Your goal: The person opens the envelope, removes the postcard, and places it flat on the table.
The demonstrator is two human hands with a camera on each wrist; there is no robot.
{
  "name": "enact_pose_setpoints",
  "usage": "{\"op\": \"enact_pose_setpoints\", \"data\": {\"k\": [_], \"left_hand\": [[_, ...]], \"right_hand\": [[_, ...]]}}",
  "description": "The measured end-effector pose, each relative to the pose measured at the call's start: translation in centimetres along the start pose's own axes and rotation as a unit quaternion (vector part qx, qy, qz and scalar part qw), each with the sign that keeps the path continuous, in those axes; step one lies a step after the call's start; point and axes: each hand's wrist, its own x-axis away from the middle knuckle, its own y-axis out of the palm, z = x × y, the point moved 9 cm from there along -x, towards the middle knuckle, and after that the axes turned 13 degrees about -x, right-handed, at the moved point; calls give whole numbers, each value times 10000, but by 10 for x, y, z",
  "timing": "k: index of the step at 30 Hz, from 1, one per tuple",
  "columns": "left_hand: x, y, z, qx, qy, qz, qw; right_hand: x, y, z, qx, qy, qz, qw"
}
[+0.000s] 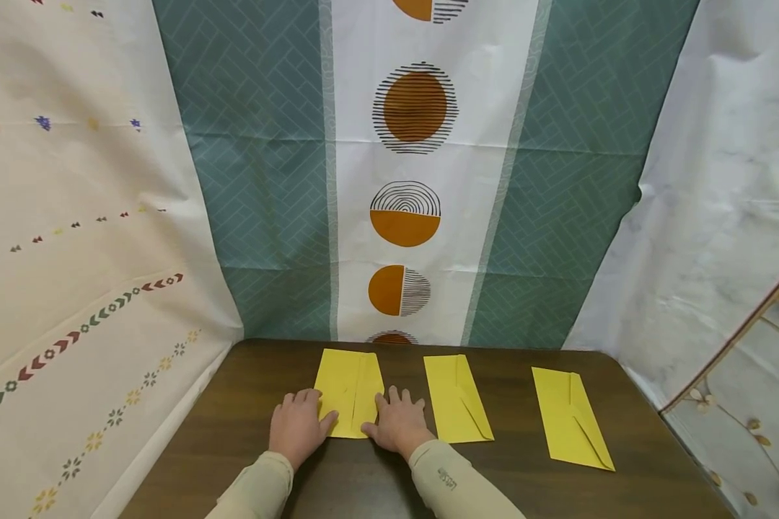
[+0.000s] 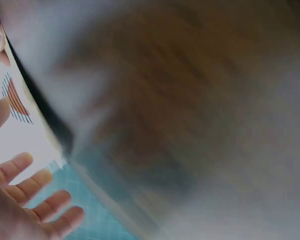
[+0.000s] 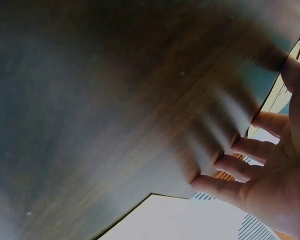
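Note:
A yellow envelope (image 1: 347, 378) lies flat near the back of the dark wooden table, a lengthwise seam showing on its upper face. My left hand (image 1: 297, 424) is at its left edge, fingers spread and thumb near the lower part of the paper. On the opposite edge, my right hand (image 1: 399, 422) touches the envelope with thumb and forefinger while its other fingers lie on the wood. Extended fingers appear on the left hand (image 2: 25, 205) in the left wrist view. In the right wrist view, the right hand (image 3: 275, 170) rests its fingertips on the tabletop.
To the right lie a second yellow envelope (image 1: 454, 400) and a third yellow envelope (image 1: 568, 418), each with a slanted flap line at its lower end. The brown table (image 1: 513, 490) ends at a patterned cloth backdrop (image 1: 266, 180), with pale cloths hanging on both sides.

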Motion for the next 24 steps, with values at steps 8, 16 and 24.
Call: {"op": "enact_pose_setpoints", "data": {"k": [8, 16, 24], "left_hand": [[1, 10, 13, -160, -134, -514, 9985], [-1, 18, 27, -137, -89, -941, 9954], [-4, 15, 40, -266, -171, -985, 9946]], "right_hand": [[-3, 0, 0, -72, 20, -1, 10000], [-3, -1, 1, 19, 43, -50, 10000], [-2, -1, 0, -13, 14, -19, 10000]]}}
